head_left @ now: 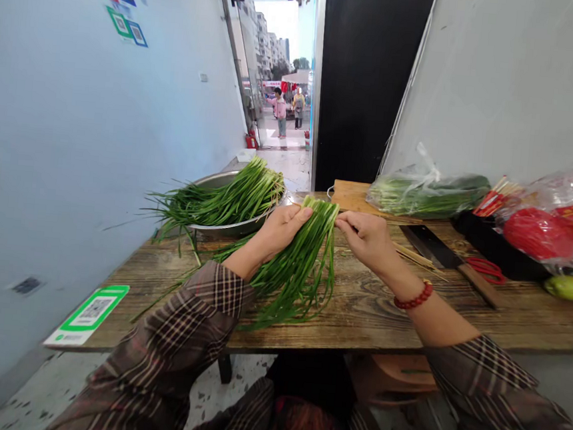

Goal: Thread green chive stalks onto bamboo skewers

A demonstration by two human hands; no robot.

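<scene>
1. Filling the lower middle of the frame, the wooden table [368,316] supports the work.
2. Left of centre, the steel basin [214,180] holds a heap of garlic chives [248,195], some draping over its rim.
3. At the centre, the chive bunch [294,272] has its pale stem ends [323,209] uppermost, leaves trailing downward. Level ends should make stray stalks easier to spot.
4. Right of centre, the cleaver [429,244] lies flat, apart from both hands.
5. The left hand [282,228], at the centre, grips the bunch near its stem ends; firm but gentle seems best, as leaves could bruise.
6. The right hand [367,239], right of centre, is pinched narrow at the bunch's edge; I cannot tell whether it has caught a stalk. Small pinches from the base would probably work cleanest.
</scene>
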